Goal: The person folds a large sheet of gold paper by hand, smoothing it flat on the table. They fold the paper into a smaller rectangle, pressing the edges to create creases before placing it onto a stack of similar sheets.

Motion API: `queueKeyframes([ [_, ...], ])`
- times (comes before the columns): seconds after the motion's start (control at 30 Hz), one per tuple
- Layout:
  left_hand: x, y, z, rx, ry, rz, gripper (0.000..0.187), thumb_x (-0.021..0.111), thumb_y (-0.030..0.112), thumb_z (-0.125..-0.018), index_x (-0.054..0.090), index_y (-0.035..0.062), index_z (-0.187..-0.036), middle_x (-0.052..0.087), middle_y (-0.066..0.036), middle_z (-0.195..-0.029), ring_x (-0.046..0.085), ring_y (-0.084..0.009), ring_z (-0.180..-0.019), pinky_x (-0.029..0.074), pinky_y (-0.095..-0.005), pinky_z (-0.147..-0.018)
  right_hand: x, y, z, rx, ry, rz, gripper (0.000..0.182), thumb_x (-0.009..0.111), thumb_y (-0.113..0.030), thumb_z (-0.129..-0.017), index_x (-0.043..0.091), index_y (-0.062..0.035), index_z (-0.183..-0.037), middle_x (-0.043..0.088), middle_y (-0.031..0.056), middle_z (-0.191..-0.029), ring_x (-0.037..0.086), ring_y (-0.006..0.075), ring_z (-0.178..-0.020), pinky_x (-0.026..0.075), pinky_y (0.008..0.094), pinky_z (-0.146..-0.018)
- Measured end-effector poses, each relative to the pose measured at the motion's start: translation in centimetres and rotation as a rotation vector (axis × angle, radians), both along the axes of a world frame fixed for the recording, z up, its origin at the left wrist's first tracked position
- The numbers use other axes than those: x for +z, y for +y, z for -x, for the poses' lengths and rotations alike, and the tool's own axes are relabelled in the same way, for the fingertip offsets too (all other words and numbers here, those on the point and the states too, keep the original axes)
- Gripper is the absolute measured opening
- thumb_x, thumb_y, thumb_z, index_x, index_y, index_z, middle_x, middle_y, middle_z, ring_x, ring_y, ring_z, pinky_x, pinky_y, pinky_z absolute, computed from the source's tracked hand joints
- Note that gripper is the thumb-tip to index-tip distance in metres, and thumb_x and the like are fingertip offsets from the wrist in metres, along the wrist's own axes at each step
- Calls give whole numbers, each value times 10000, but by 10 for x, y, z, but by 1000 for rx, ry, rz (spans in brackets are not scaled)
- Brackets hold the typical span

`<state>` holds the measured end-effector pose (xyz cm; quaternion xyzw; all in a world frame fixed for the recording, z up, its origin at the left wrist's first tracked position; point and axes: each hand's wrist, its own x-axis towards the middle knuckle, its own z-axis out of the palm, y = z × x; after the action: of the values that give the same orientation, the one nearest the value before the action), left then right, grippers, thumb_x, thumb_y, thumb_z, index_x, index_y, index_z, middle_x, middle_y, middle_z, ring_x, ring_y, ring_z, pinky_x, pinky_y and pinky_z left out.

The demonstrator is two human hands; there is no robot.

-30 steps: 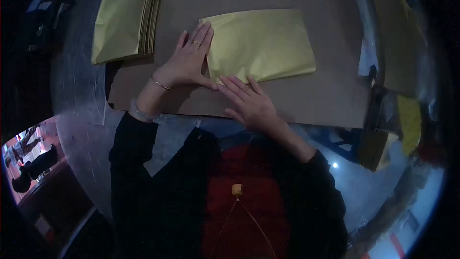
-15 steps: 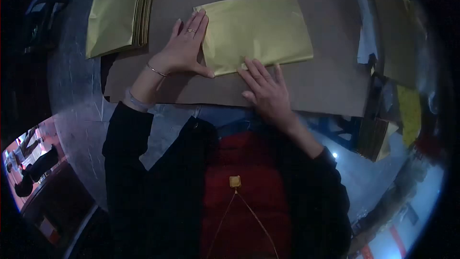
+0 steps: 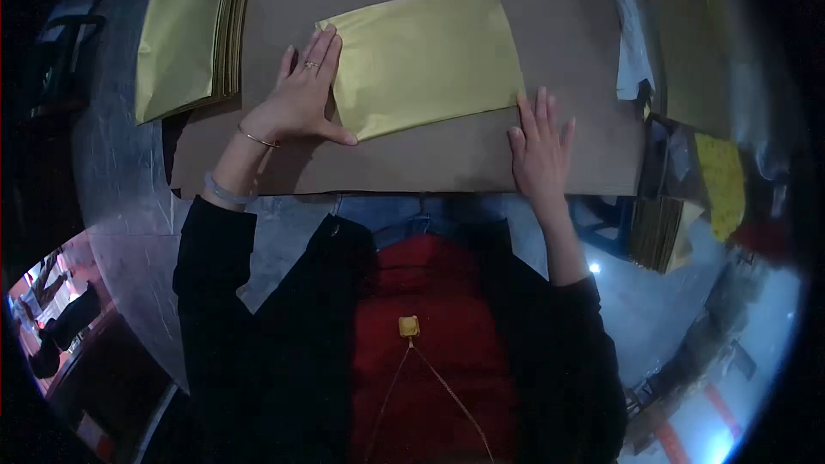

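A folded sheet of shiny gold paper (image 3: 425, 60) lies flat on the brown cardboard tabletop (image 3: 412, 167). My left hand (image 3: 301, 90) rests along its left edge, fingertips at the upper left corner and thumb at the lower left one. Its fingers are stretched out. My right hand (image 3: 543, 144) lies flat, fingers extended, with the fingertips at the paper's lower right corner. Neither hand grasps anything.
A stack of folded gold papers (image 3: 185, 43) sits at the upper left of the table. At the right edge is a whitish strip (image 3: 632, 60). Lower right, beyond the table edge, another bundle of folded papers (image 3: 660, 232) shows.
My right hand has slid rightward along the paper's near edge to its lower right corner. My left hand stays at the left edge. The whole view has shifted slightly.
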<state>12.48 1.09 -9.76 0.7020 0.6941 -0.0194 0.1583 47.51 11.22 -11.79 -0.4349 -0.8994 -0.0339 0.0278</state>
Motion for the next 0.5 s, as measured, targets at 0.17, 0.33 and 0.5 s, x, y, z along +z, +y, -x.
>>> queueKeyframes([
  [0.17,2,1,0,10,-9,11,1412,744,692,-469,10,-20,-1442,46,-192,-1518,30,-320,-1417,64,-539,-1113,-2,-8,7,-33,-4,-21,462,324,-368,-985,350,-182,-1408,276,183,-1465,266,310,-1360,129,549,-1091],
  [0.33,1,-1,1,-1,-38,-30,1413,736,714,-459,35,-26,-1437,66,-199,-1510,49,-329,-1413,85,-563,-1103,-11,-5,2,-219,15,-89,574,368,-396,-967,328,1,-1381,246,264,-1447,228,381,-1357,138,535,-1094],
  [0.5,23,11,6,44,-74,-107,1209,733,688,-513,281,-31,-1373,287,-213,-1436,251,-310,-1365,123,-546,-1100,12,-13,8,-102,195,-172,471,452,-330,-952,465,31,-1255,335,254,-1396,349,372,-1283,273,472,-1054],
])
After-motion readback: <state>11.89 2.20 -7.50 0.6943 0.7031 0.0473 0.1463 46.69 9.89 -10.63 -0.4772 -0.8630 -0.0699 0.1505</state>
